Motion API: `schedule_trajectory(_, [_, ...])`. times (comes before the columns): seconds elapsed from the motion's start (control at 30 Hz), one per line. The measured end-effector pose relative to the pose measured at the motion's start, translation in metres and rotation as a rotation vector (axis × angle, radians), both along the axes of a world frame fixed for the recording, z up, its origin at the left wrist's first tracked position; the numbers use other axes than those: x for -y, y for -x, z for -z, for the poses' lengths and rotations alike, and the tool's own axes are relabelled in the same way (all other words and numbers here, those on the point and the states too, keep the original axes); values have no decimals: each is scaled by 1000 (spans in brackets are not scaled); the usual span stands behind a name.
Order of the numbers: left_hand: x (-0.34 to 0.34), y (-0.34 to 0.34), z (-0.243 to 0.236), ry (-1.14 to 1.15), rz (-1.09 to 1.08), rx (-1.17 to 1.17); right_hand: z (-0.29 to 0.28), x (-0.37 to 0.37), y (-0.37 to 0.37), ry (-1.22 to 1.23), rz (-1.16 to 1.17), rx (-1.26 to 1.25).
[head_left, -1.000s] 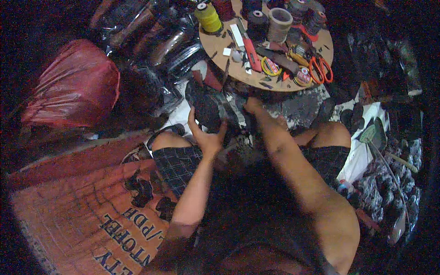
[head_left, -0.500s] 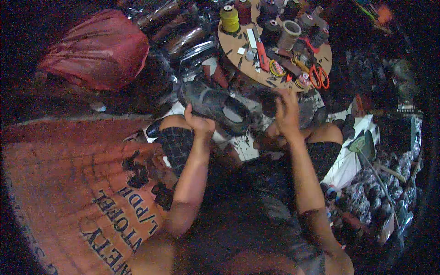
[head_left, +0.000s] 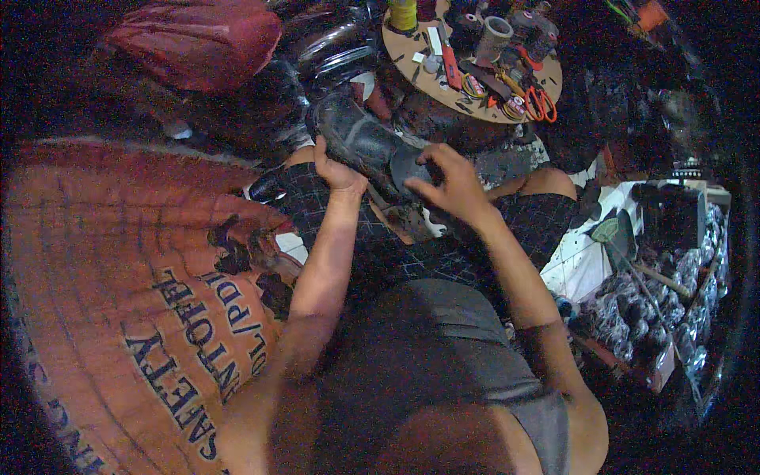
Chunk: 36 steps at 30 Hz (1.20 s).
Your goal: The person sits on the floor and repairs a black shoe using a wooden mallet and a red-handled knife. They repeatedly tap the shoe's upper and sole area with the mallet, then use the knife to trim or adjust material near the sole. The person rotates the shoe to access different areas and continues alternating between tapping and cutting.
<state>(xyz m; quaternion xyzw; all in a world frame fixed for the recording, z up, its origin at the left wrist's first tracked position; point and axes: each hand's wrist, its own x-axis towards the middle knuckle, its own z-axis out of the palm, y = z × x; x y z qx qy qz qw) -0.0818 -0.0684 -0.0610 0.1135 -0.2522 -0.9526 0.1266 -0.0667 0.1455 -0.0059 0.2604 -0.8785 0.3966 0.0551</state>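
A black shoe (head_left: 360, 138) is held up over my lap, its toe pointing to the upper left. My left hand (head_left: 339, 170) is closed round its near side, supporting it from below. At the heel end, a smooth dark grey rounded piece (head_left: 406, 165) covers the opening; whether it is loose or part of the shoe I cannot tell. The curled fingers and thumb of my right hand (head_left: 451, 184) grip the edge of that piece.
Beyond the shoe stands a round board (head_left: 443, 99) with thread spools, orange-handled scissors (head_left: 541, 104) and a red cutter (head_left: 450, 67). An orange printed sack (head_left: 119, 237) spreads at left, below a red bag (head_left: 198, 39). Plastic-wrapped items (head_left: 633, 317) lie at right.
My right hand has come from beside the board to the shoe's heel end. The pale inside seen earlier in the opening is now covered. My view has shifted, so the surroundings appear higher.
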Motion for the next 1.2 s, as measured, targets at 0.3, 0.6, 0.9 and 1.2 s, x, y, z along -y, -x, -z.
schedule_trajectory(0.3, [0, -19, -15, -49, 26, 18, -15, -17, -39, -148, -61, 255])
schedule_trajectory(0.6, [-40, -44, -21, -118, 60, 135, -36, -10, -49, -70, 49, 174])
schedule_trajectory(0.9, [-12, -32, -24, -155, -1, 162, -47, -44, -85, -126, 22, 131])
schedule_trajectory(1.2, [-46, -37, -20, -120, 231, 209, -48, -13, -70, -149, -41, 12])
